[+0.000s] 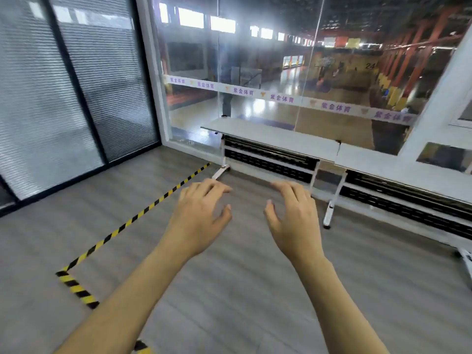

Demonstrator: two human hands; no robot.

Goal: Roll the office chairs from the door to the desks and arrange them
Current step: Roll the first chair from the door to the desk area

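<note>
My left hand (201,215) and my right hand (293,215) are stretched out side by side over the grey wood floor, palms down, fingers spread, holding nothing. Ahead of them two white desks stand end to end along a glass wall: the left desk (270,135) and the right desk (398,169). Both have white legs on castors and black slatted panels underneath. No office chair is in view.
Yellow-and-black hazard tape (132,221) runs diagonally across the floor on the left and turns a corner near my left forearm. Glass partitions with grey blinds (71,93) close off the left side. Behind the glass wall (281,72) lies a sports hall.
</note>
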